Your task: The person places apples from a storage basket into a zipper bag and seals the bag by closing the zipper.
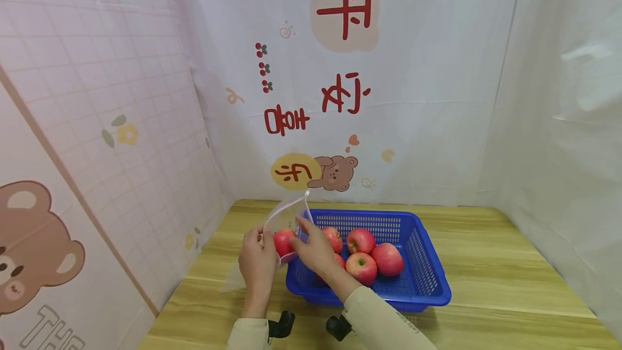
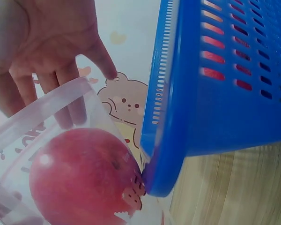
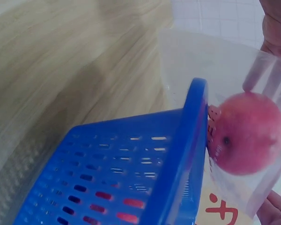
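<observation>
A clear plastic bag (image 1: 286, 214) hangs upright just left of a blue basket (image 1: 434, 263), and one red apple (image 1: 283, 242) sits inside it. My left hand (image 1: 264, 243) grips the bag's left edge. My right hand (image 1: 303, 231) reaches across the basket's corner and pinches the bag's right rim. In the left wrist view the left hand (image 2: 47, 42) has its fingers behind the bag's rim (image 2: 47, 105), above the apple (image 2: 79, 178). The right wrist view shows the bagged apple (image 3: 243, 133) pressed against the basket's corner (image 3: 194, 122). Several more red apples (image 1: 362, 268) lie in the basket.
The basket stands on a wooden table (image 1: 510, 285). Printed sheets wall it in on the left (image 1: 97, 150), at the back (image 1: 389, 96) and on the right (image 1: 573, 150). Two black wrist mounts (image 1: 282, 325) show at the near edge.
</observation>
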{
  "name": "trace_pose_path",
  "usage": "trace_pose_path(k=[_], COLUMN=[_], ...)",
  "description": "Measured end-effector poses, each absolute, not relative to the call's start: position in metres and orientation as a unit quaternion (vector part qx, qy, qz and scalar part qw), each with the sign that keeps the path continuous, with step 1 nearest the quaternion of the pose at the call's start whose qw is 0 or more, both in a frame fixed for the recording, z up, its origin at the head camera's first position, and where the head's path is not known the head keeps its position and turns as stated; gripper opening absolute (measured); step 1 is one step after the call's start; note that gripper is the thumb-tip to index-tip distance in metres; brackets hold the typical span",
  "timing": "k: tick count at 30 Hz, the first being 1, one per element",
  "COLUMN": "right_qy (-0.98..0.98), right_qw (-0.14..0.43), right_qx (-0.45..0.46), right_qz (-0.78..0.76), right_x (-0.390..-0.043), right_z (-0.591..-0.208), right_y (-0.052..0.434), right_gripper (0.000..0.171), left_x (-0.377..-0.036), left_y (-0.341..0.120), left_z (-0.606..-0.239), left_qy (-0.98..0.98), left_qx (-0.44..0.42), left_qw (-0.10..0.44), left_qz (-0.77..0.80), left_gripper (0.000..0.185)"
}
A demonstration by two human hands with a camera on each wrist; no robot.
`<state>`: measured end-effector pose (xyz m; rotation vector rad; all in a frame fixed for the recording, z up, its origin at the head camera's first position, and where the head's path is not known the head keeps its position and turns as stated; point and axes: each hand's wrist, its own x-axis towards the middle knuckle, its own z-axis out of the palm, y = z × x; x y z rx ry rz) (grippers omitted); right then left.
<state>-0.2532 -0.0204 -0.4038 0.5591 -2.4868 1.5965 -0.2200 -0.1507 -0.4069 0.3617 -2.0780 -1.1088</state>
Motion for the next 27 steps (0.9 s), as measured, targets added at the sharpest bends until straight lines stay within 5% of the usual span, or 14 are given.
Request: trace_pose_path(k=[6,27], right_qy=[-0.815,-0.821], right_qw=[0.102,0.097], right_qx=[0.17,0.091], right_qz=[0.545,0.555], right_x=[-0.256,-0.267], right_z=[-0.395,-0.394], right_y=[-0.007,0.062], right_gripper=[0.048,0.047], left_x=[-0.22,-0.219], left_y=[-0.152,-0.158], left_z=[-0.406,-0.407], left_qy=[-0.812,-0.814], left_qx=[0.143,0.12], left_qw=[0.375,0.396], left_qz=[-0.424,-0.407], left_gripper=[0.028,0.026])
